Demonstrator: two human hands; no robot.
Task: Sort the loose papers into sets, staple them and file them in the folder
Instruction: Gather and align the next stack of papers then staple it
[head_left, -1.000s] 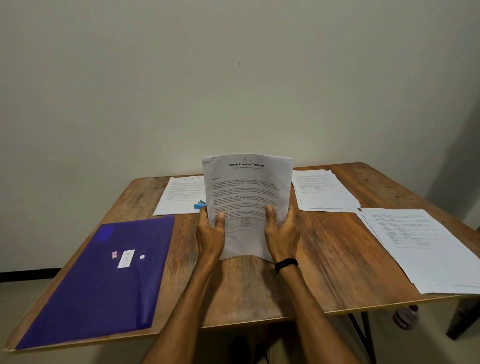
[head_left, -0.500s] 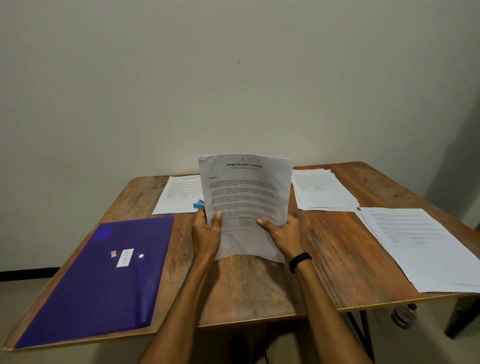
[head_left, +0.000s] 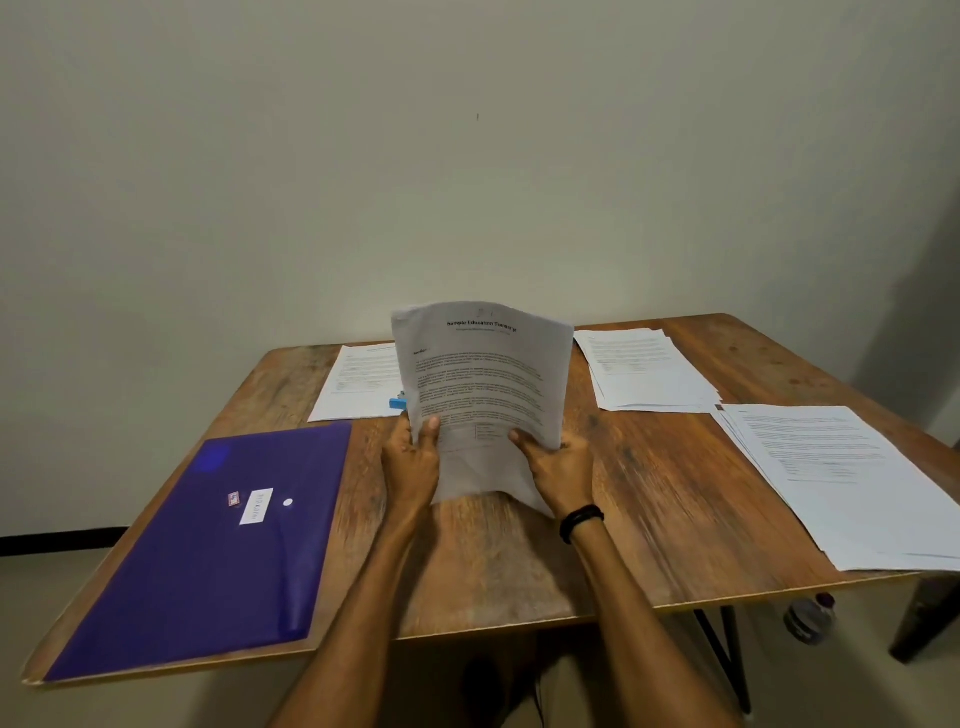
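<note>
I hold a set of printed papers (head_left: 485, 384) upright at the table's middle, its bottom edge down on the wood. My left hand (head_left: 413, 465) grips its lower left side, thumb on the front. My right hand (head_left: 558, 467) grips the lower right side, thumb across the front. A small blue stapler (head_left: 397, 402) peeks out just left of the set, mostly hidden behind it. The purple folder (head_left: 208, 545) lies flat and closed at the front left. Loose paper piles lie at the back left (head_left: 358, 382), back right (head_left: 644, 371) and far right (head_left: 841, 478).
The wooden table (head_left: 649, 519) stands against a plain wall. A plastic bottle (head_left: 810, 618) sits on the floor under the table's right front edge, beside a black table leg (head_left: 727, 660). A dark furniture leg (head_left: 924, 613) shows at the far right.
My right hand has shifted from behind the set's lower edge to its right side, with the thumb now lying across the front. The set tilted slightly left.
</note>
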